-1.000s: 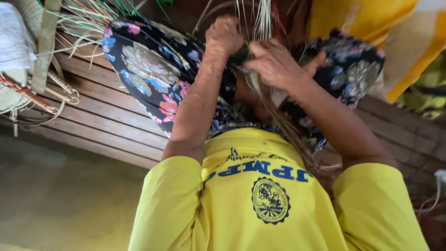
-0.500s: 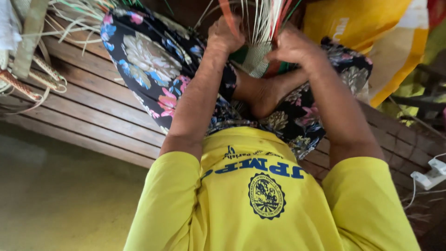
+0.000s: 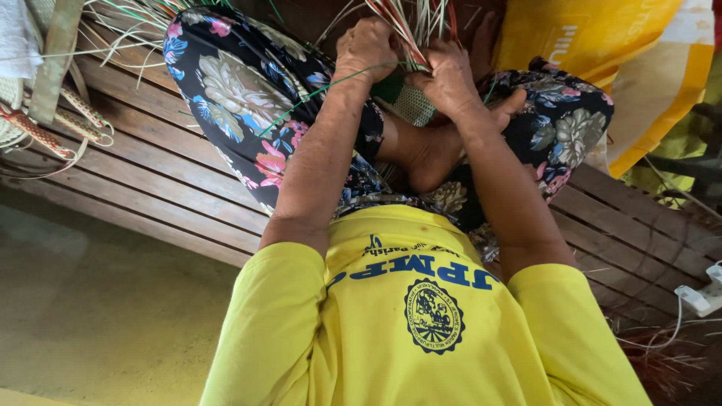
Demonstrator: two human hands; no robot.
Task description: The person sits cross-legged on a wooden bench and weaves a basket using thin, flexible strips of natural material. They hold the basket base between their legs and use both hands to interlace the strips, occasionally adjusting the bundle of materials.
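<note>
Knees flanking; loose strands ahead

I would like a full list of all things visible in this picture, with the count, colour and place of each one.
woven strip work: one, green weave with loose red and pale strips rising from it, top centre, between both hands
loose pale straw strips: many, top left on the platform
slatted wooden platform: one, brown, across the middle
woven bands: a few, tan and red, far left
large plastic sack: one, yellow, top right
white power strip: one, right edge
floral trousers: black with flowers, on crossed legs
yellow shirt: one, bottom centre
left hand: gripping strips
right hand: gripping strips
</note>
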